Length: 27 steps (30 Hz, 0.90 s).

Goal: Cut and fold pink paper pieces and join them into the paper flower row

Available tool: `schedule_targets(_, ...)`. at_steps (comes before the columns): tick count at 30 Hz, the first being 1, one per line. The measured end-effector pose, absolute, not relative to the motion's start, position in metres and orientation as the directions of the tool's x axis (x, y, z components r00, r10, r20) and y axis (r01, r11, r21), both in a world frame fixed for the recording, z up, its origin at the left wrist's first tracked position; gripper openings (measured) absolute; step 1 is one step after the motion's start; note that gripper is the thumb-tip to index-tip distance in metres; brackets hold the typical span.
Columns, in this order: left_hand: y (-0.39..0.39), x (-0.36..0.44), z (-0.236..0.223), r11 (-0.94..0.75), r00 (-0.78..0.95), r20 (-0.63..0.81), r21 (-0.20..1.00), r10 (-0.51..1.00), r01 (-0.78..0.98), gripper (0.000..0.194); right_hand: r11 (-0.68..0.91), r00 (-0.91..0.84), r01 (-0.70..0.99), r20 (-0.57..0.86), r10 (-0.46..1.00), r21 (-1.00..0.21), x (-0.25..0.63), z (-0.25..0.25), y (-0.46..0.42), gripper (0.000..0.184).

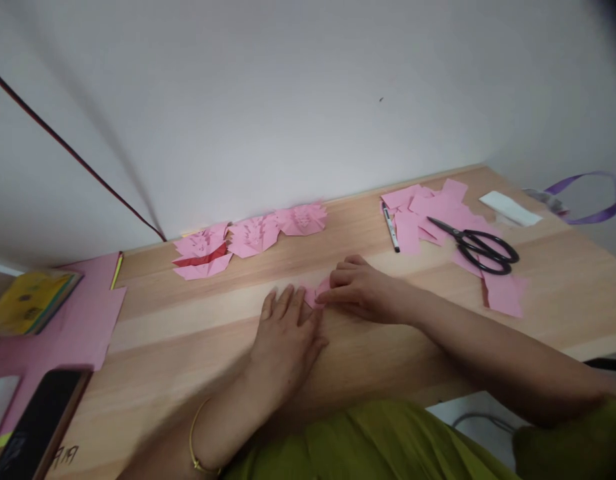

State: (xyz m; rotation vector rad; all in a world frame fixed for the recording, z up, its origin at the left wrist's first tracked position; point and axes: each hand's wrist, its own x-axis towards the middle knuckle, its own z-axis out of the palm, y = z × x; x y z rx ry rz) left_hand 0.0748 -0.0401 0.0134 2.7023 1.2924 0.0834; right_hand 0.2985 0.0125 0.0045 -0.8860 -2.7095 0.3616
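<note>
A small piece of pink paper (313, 293) lies on the wooden table between my two hands, largely covered by fingers. My left hand (287, 327) rests flat at its left side, fingers stretched out and pressing near the paper's edge. From the right, my right hand (358, 290) has its fingers curled and pinched on the same paper. Beyond them, along the wall, several cut pink paper snowflake shapes (253, 235) stand in a row. A strip of red paper (202, 256) shows on the leftmost one.
Black-handled scissors (481, 248) lie on pink paper scraps (453, 203) at the right, with a marker pen (391, 228) beside them. White folded paper (511, 208) is farther right. At the left are a phone (41, 423), pink sheets (88, 327) and a yellow packet (31, 300).
</note>
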Motion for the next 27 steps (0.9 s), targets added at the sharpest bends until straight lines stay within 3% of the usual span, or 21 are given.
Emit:
schedule_targets(8, -0.04, 0.074, 0.014, -0.615, 0.625, -0.019, 0.163, 0.78, 0.772, 0.037, 0.659, -0.62, 0.711, 0.222, 0.752, -0.247, 0.313, -0.005, 0.029, 0.028)
schedule_targets(14, -0.04, 0.074, 0.014, -0.62, 0.629, -0.013, 0.154, 0.777, 0.769, 0.041, 0.781, -0.771, 0.547, 0.182, 0.61, -0.302, 0.295, 0.0, 0.013, 0.028)
schedule_targets(20, -0.04, 0.075, 0.013, -0.609, 0.621, -0.036, 0.153, 0.783, 0.778, 0.038, 0.683, -0.65, 0.691, 0.21, 0.73, -0.235, 0.304, -0.009, 0.029, 0.031)
schedule_targets(23, -0.04, 0.075, 0.014, -0.61, 0.622, -0.037, 0.156, 0.782, 0.777, 0.037, 0.684, -0.645, 0.672, 0.231, 0.729, -0.282, 0.307, -0.005, 0.026, 0.031)
schedule_targets(27, -0.04, 0.074, 0.015, -0.616, 0.628, -0.027, 0.159, 0.778, 0.771, 0.038, 0.765, -0.783, 0.522, 0.144, 0.605, -0.377, 0.302, 0.002, 0.014, 0.028)
